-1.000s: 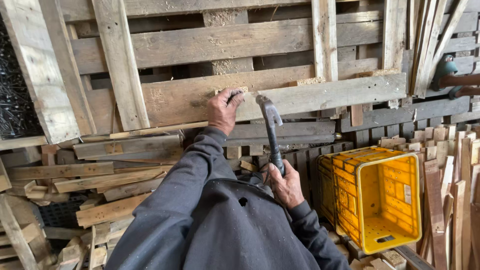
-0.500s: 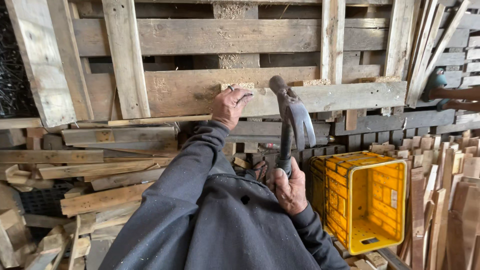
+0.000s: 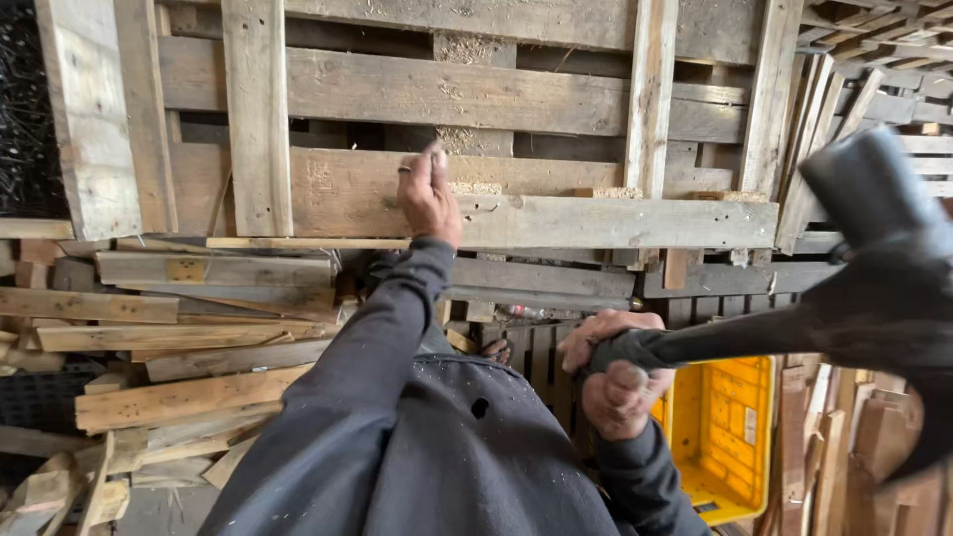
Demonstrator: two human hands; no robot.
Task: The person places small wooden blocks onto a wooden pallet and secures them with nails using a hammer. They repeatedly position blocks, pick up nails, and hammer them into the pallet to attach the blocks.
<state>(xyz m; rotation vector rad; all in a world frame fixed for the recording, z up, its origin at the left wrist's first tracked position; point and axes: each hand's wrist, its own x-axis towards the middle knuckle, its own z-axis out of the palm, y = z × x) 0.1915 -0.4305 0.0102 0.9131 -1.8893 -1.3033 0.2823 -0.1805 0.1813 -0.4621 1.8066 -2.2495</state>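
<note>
Far left, we see loose boards [image 3: 149, 402] stacked flat in a rough heap, long sides running across the view, against the foot of a wooden pallet [image 3: 516, 94] standing upright before us.

Moving in, our left hand [image 3: 429, 199] is raised against the pallet, fingers pinched together at the tips near the upper edge of a pale horizontal plank [image 3: 615, 220]. It seems to grip something small there, likely a nail, but that is too small to tell for sure. The plank lies across the pallet's face, its long axis left to right, its right end reaching the upright slat [image 3: 769, 99].

Lower and to the right, our right hand [image 3: 617, 382] is clenched round the dark handle of a hammer [image 3: 874, 298]. The handle runs from the fist out to the right and up; the head is a big blur near the right edge, cocked well away from the plank. So the plank sits up and to the left of the hammer hand, and the left hand is the one on it.

Below the hammer sits a yellow plastic crate [image 3: 725, 437], open side towards us; we can make out nothing inside. More timber offcuts [image 3: 844, 447] stand on end beside it.
</note>
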